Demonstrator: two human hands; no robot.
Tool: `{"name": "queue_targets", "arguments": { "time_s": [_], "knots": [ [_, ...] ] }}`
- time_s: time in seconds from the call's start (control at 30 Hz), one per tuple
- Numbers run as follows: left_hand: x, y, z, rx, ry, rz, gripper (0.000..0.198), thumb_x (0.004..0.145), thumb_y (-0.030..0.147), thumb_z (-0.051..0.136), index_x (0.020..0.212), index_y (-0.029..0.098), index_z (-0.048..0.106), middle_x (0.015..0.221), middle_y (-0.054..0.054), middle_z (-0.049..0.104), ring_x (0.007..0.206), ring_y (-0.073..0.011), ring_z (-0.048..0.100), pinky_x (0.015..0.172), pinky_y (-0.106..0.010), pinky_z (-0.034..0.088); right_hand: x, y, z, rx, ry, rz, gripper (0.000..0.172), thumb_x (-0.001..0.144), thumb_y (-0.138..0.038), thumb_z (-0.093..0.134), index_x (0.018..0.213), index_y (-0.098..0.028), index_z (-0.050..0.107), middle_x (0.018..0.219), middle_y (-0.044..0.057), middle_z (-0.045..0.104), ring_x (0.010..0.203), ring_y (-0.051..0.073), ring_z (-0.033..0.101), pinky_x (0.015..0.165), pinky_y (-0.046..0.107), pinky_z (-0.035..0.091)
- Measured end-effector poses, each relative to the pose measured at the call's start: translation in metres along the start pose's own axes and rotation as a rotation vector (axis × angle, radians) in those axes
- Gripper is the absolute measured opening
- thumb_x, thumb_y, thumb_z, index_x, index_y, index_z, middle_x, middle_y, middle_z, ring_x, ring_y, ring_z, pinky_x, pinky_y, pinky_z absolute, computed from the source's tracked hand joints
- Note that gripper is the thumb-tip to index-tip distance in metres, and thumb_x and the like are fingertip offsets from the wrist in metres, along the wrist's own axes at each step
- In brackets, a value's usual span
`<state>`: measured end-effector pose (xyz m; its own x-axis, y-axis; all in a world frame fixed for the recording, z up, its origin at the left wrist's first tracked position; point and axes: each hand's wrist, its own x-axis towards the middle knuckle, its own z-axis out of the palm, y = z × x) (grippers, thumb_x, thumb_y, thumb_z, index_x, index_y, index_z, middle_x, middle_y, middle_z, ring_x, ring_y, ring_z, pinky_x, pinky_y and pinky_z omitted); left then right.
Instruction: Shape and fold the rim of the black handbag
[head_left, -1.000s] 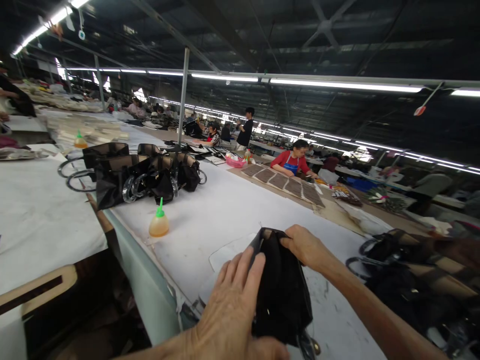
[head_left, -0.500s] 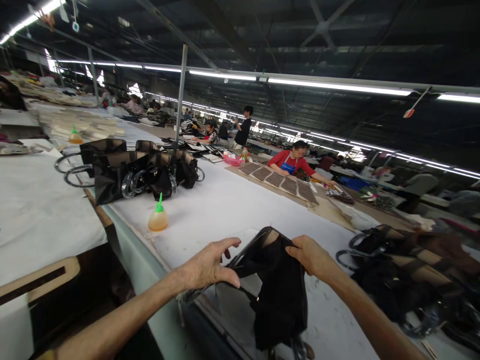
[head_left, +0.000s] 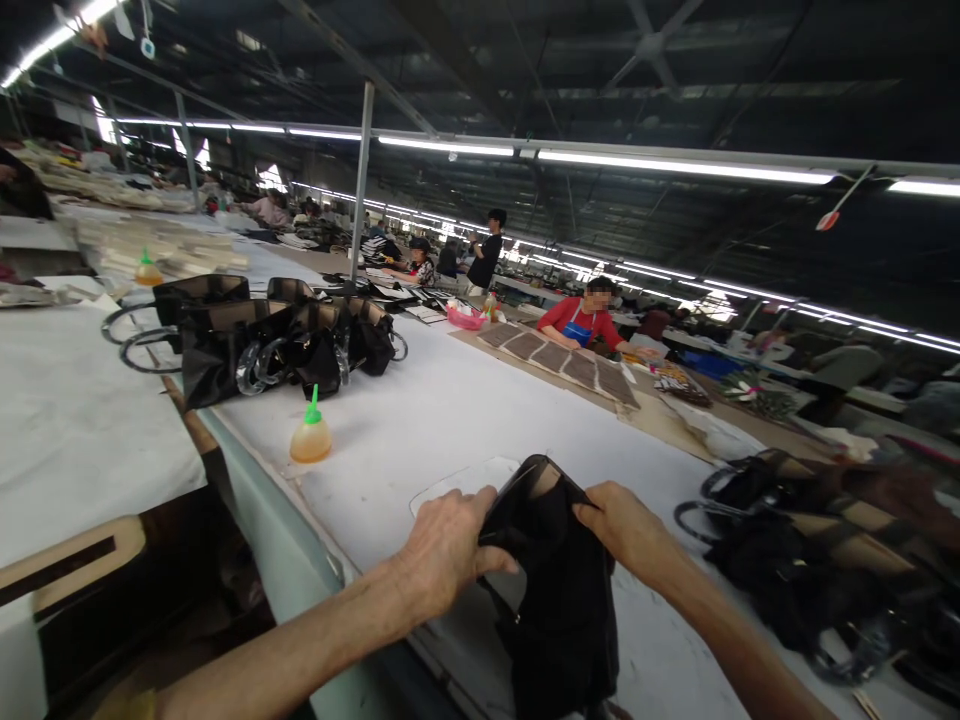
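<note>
A black handbag (head_left: pixel 559 590) with a tan strip inside its mouth stands in front of me at the table's near edge. My right hand (head_left: pixel 619 525) pinches the right side of its rim. My left hand (head_left: pixel 454 550) is closed on the left side of the rim, thumb toward me and fingertips over the edge. The bag's bottom runs out of the picture. A pale flat sheet with a dark outline (head_left: pixel 442 487) lies on the white table just behind the left hand.
Several black bags with ring handles (head_left: pixel 232 340) stand at the left, near a squeeze bottle with a green nozzle (head_left: pixel 310 440). More black bags (head_left: pixel 817 570) are heaped at the right. Across the white table (head_left: pixel 480 410), a co-worker in red (head_left: pixel 577 320) leans over brown panels (head_left: pixel 562 362).
My left hand has moved right and closed on the bag's rim, where before its fingers were spread. The right hand keeps its grip. The bag's left side has come in.
</note>
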<state>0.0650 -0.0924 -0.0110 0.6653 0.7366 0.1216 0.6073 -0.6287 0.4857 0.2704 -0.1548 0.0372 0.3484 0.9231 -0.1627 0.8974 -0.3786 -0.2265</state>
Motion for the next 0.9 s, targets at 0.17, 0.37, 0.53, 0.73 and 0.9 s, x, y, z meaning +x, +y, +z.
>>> {"name": "queue_targets", "arguments": {
  "time_s": [0.17, 0.37, 0.53, 0.73, 0.9],
  "knots": [
    [0.011, -0.032, -0.021, -0.388, -0.214, -0.021, 0.019, 0.067, 0.023, 0.050, 0.081, 0.016, 0.060, 0.068, 0.000, 0.058, 0.064, -0.0141, 0.052, 0.057, -0.021, 0.038, -0.009, 0.015, -0.010, 0.028, -0.041, 0.017, 0.029, 0.079, -0.030, 0.035, 0.058, -0.018, 0.050, 0.042, 0.001, 0.058, 0.047, 0.012, 0.057, 0.046, 0.018, 0.034],
    [0.012, -0.057, -0.037, -0.724, -0.384, 0.011, 0.017, 0.063, 0.025, 0.057, 0.073, 0.012, 0.062, 0.059, 0.003, 0.052, 0.055, -0.0089, 0.044, 0.049, -0.017, 0.032, -0.013, 0.026, -0.003, 0.091, -0.111, -0.017, 0.027, 0.078, -0.029, 0.037, 0.056, -0.017, 0.049, 0.045, 0.001, 0.060, 0.043, 0.011, 0.056, 0.044, 0.018, 0.033],
    [0.008, -0.063, -0.028, -0.880, -0.420, 0.036, 0.021, 0.062, 0.026, 0.062, 0.077, 0.011, 0.063, 0.061, 0.003, 0.053, 0.057, -0.0083, 0.044, 0.053, -0.017, 0.034, -0.014, 0.025, 0.005, 0.068, -0.110, 0.002, 0.024, 0.076, -0.030, 0.040, 0.058, -0.017, 0.050, 0.049, 0.000, 0.061, 0.044, 0.011, 0.057, 0.043, 0.018, 0.031],
    [0.011, -0.072, -0.025, -0.996, -0.355, 0.046, 0.026, 0.059, 0.027, 0.067, 0.079, 0.011, 0.064, 0.063, 0.003, 0.055, 0.059, -0.0082, 0.045, 0.056, -0.017, 0.035, -0.014, 0.024, 0.010, 0.025, -0.092, 0.011, 0.025, 0.077, -0.031, 0.039, 0.059, -0.018, 0.050, 0.046, -0.001, 0.059, 0.044, 0.011, 0.056, 0.045, 0.019, 0.032],
    [0.016, -0.074, -0.024, -1.037, -0.309, -0.005, 0.030, 0.053, 0.027, 0.072, 0.078, 0.012, 0.065, 0.065, 0.002, 0.058, 0.060, -0.0092, 0.048, 0.059, -0.019, 0.038, -0.008, 0.027, 0.013, 0.036, -0.130, 0.055, 0.024, 0.077, -0.033, 0.041, 0.059, -0.019, 0.050, 0.044, 0.000, 0.057, 0.046, 0.013, 0.057, 0.046, 0.020, 0.034]
  ]
}}
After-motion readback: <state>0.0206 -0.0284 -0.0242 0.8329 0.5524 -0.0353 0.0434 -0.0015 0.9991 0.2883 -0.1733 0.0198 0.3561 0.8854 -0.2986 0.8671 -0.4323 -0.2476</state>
